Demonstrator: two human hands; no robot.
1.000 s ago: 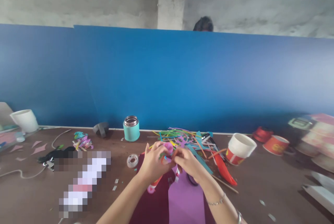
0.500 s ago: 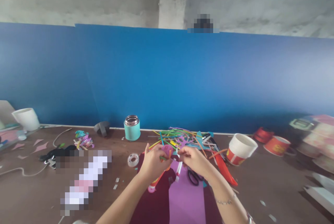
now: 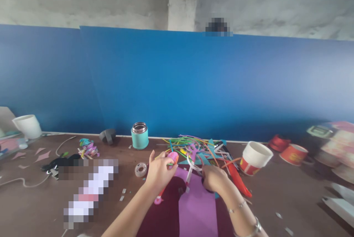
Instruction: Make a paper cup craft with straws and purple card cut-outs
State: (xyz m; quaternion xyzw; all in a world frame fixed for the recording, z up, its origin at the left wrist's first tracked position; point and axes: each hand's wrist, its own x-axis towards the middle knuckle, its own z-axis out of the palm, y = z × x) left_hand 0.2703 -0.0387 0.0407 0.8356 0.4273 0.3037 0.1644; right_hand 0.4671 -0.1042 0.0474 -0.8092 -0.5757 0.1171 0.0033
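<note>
My left hand (image 3: 162,170) is closed round a pink-and-orange paper craft piece (image 3: 173,157); its red and pink lower end (image 3: 158,200) shows below the hand. My right hand (image 3: 215,178) has its fingers curled over the black-handled scissors (image 3: 208,186), which it mostly covers. Between the hands, a curled white strip (image 3: 190,163) lies over the purple paper shape (image 3: 193,151). Under both hands are a purple sheet (image 3: 197,211) and a dark maroon sheet (image 3: 163,218).
Coloured strips (image 3: 177,141) lie piled at the back. A tape roll (image 3: 141,169) and turquoise jar (image 3: 139,136) stand left of the hands. To the right are a red packet (image 3: 240,180), white-and-red cups (image 3: 256,157) and an orange mug (image 3: 293,154). A blue partition (image 3: 166,82) rises behind.
My right hand has left the white strip, moving down and right onto the scissors. My left hand has shifted slightly left with the pink-and-orange piece.
</note>
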